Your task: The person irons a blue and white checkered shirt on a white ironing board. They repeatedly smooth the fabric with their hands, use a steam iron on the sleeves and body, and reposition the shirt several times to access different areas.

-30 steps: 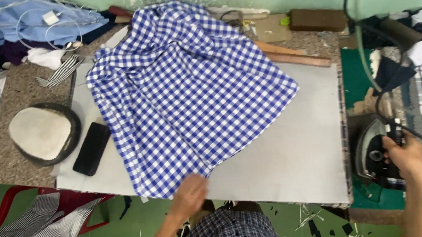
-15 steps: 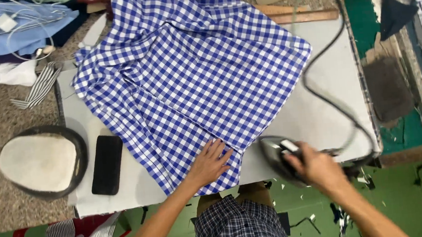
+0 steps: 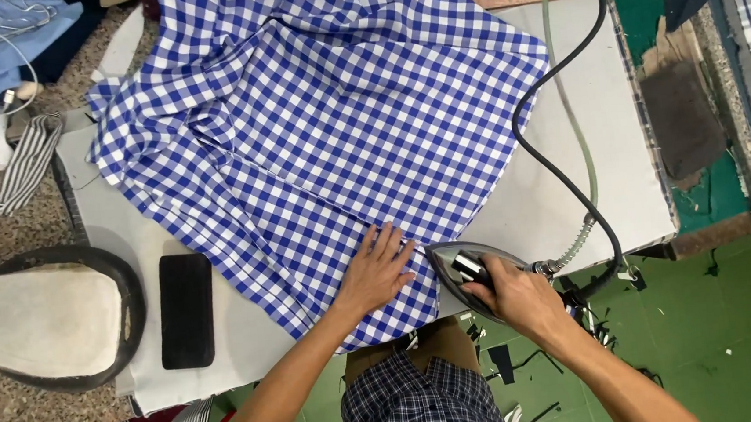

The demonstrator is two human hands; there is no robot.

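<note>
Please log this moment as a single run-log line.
left hand: flat on checked shirt | right hand: grips iron at shirt edge | surface: white pad

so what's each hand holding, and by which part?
Right hand grips the iron by its top handle. Left hand holds nothing, pressing flat on the checked shirt.

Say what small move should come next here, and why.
Probably slide the iron leftward onto the checked cloth: the right hand grips it at the cloth's near edge, and the left hand presses that edge flat beside it.
</note>
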